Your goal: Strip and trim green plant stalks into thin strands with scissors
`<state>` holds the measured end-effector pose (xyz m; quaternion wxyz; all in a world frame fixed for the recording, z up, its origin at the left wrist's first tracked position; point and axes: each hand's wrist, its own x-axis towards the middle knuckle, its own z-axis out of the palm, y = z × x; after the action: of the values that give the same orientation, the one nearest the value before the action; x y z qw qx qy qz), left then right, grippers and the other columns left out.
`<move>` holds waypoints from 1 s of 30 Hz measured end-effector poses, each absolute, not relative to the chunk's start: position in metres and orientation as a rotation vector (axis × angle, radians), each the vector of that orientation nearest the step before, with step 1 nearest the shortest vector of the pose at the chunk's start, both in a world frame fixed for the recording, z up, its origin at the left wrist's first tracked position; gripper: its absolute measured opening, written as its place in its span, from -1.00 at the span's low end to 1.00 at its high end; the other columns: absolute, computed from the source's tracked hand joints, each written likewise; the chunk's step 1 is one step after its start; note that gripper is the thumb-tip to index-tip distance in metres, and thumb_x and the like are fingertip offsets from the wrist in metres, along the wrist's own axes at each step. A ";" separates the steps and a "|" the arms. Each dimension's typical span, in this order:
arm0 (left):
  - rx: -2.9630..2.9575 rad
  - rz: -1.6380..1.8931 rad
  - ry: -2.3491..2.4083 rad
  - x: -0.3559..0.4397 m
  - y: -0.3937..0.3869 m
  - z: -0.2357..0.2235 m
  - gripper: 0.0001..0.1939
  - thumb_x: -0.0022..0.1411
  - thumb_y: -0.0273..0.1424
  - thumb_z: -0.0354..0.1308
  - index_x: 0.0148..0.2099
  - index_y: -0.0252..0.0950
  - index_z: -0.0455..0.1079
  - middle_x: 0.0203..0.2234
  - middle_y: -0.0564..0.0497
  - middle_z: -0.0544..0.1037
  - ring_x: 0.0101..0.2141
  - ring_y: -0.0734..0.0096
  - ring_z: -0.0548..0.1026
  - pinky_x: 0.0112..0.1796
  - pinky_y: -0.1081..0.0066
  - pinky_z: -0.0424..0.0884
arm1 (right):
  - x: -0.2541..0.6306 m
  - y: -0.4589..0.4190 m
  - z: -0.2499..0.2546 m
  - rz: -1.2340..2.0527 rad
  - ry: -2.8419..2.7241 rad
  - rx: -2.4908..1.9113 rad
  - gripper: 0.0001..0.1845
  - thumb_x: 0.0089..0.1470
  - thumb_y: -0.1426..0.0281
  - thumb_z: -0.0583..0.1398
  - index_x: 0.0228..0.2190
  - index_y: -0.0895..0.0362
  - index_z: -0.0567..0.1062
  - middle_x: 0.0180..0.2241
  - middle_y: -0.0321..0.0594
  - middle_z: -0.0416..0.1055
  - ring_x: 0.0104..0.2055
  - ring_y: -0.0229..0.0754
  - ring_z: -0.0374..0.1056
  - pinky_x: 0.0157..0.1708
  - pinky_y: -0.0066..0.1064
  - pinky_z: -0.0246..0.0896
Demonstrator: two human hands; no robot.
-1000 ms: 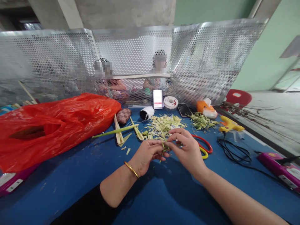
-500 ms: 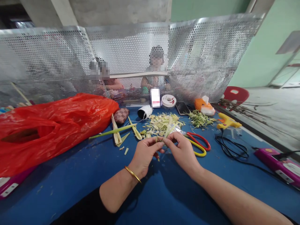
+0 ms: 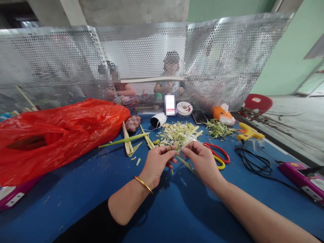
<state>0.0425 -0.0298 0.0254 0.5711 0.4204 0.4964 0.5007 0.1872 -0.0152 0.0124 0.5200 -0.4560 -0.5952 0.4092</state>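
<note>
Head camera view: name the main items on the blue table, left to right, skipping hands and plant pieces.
Red plastic bag, checkered pouch, white spool with a dark hollow end, flat white reel, dark phone lying flat, orange tissue pack, yellow glue gun, purple power strip.

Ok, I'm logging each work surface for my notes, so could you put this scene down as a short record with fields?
Surface: blue table
Left hand: pinching thin green strips; gold bangle on the wrist
Left hand point
Right hand: fingertips at the same strips
Scraps: pale pile beyond the hands; greener pile to its right
Tools: scissors beside the right hand; yellow glue gun farther right
Left side: red plastic bag
Far side: ribbon spool, perforated screen
</note>
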 end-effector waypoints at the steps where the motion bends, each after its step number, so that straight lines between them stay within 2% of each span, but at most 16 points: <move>1: 0.999 1.163 1.164 0.043 -0.030 0.026 -0.81 -0.01 -0.43 0.27 -0.28 -0.39 0.52 -0.54 0.03 0.49 -0.57 0.55 0.39 -0.63 0.58 0.28 | 0.187 -0.015 0.012 0.979 -1.404 -1.091 -0.79 -0.01 0.30 0.21 -0.57 0.13 0.36 -0.62 -0.36 0.31 -0.53 -0.28 0.20 -0.49 -0.43 0.11; 4: 1.059 1.105 1.146 0.044 -0.032 0.025 -0.84 0.01 -0.44 0.26 -0.30 -0.38 0.52 -0.54 0.03 0.50 -0.56 0.54 0.41 -0.61 0.57 0.31 | 0.188 -0.017 0.012 0.883 -1.443 -1.073 -0.83 0.00 0.32 0.20 -0.55 0.13 0.39 -0.60 -0.35 0.31 -0.52 -0.28 0.20 -0.47 -0.42 0.11; 9: 1.174 0.986 1.157 0.045 -0.034 0.024 -0.93 0.03 -0.46 0.23 -0.41 -0.38 0.50 -0.65 0.07 0.44 -0.60 0.56 0.37 -0.59 0.57 0.31 | 0.188 -0.019 0.012 0.794 -1.528 -1.044 -0.93 0.00 0.40 0.18 -0.49 0.12 0.44 -0.52 -0.32 0.38 -0.45 -0.25 0.26 -0.40 -0.41 0.16; 11: 1.168 1.019 1.169 0.045 -0.034 0.024 -0.93 0.04 -0.45 0.23 -0.42 -0.38 0.49 -0.65 0.07 0.44 -0.61 0.57 0.37 -0.59 0.57 0.31 | 0.188 -0.017 0.012 0.837 -1.434 -1.044 -0.92 -0.01 0.37 0.21 -0.48 0.12 0.43 -0.53 -0.33 0.37 -0.45 -0.25 0.26 -0.40 -0.41 0.16; 17: 1.070 1.084 1.112 0.043 -0.032 0.026 -0.89 0.01 -0.44 0.26 -0.34 -0.36 0.52 -0.53 0.04 0.50 -0.56 0.56 0.40 -0.59 0.56 0.35 | 0.188 -0.011 0.011 1.208 -1.016 -1.055 -0.68 -0.22 0.19 0.36 -0.52 0.13 0.41 -0.62 -0.41 0.27 -0.58 -0.31 0.18 -0.52 -0.43 0.11; 21: 0.988 1.023 1.033 0.041 -0.032 0.025 -0.91 0.01 -0.46 0.29 -0.37 -0.37 0.52 -0.53 0.02 0.51 -0.58 0.58 0.40 -0.61 0.59 0.34 | 0.190 -0.011 0.011 1.432 -0.968 -0.922 -0.69 -0.18 0.22 0.36 -0.43 0.16 0.48 -0.65 -0.41 0.26 -0.60 -0.35 0.15 -0.55 -0.47 0.08; 26: 0.745 1.026 0.943 0.037 -0.027 0.025 -0.84 0.03 -0.54 0.28 -0.26 -0.37 0.53 -0.46 0.02 0.54 -0.58 0.65 0.41 -0.62 0.64 0.34 | 0.189 -0.013 0.008 1.497 -0.856 -0.899 -0.70 -0.23 0.27 0.40 -0.48 0.16 0.47 -0.60 -0.36 0.34 -0.61 -0.36 0.21 -0.59 -0.50 0.12; 30: 0.520 1.084 0.939 0.035 -0.023 0.024 -0.94 0.13 -0.56 0.20 -0.35 -0.40 0.51 -0.52 0.05 0.50 -0.59 0.67 0.42 -0.62 0.67 0.37 | 0.182 -0.017 0.007 1.388 -0.892 -0.936 -0.69 -0.23 0.22 0.39 -0.46 0.16 0.51 -0.53 -0.27 0.43 -0.53 -0.27 0.32 -0.51 -0.43 0.23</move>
<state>0.0355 -0.0230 0.0237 0.7228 0.2356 0.4253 0.4911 0.1822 -0.0170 0.0068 0.5828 -0.4010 -0.3821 0.5946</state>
